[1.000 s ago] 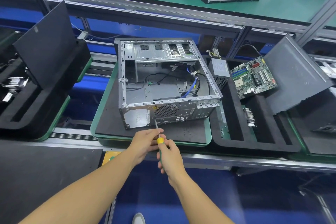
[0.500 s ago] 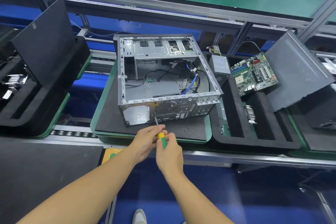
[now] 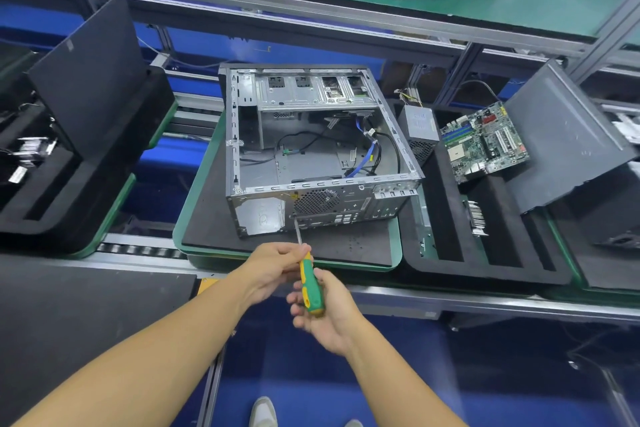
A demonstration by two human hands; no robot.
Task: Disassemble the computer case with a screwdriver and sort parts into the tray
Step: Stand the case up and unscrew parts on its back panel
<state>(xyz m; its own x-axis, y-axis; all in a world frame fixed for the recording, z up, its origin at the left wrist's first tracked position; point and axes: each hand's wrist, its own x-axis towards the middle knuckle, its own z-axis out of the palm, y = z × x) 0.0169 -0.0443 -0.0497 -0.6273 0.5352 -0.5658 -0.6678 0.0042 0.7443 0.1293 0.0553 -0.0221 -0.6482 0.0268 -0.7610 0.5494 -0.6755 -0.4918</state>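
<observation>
Now, computer case (image 3: 311, 149): open side up, rear panel facing the hands, at 12 o'clock of both.
Tray (image 3: 446, 218): black foam, just beside case at 3 o'clock; motherboard (image 3: 485, 142) leaning in it.
Left hand (image 3: 277, 267): pinches screwdriver (image 3: 311, 284) where shaft meets handle.
Right hand (image 3: 329, 315): fingers curled round green-yellow handle, 5 o'clock of left hand.
Screwdriver tip: on case rear panel, 12 o'clock of grip.

There is only one camera, riding on the person's head and looking forward and steeply down over the bench. It is sitting close in, with both forearms running up from the bottom edge. The left hand (image 3: 277, 262) and right hand (image 3: 325, 314) are meeting on the screwdriver (image 3: 310, 282) just below centre. The case (image 3: 318, 149) is filling the middle, with the tray (image 3: 478, 276) lying to its right. The wide lens is bowing the rail (image 3: 485, 303), and a shoe (image 3: 263, 411) is showing at the very bottom.
</observation>
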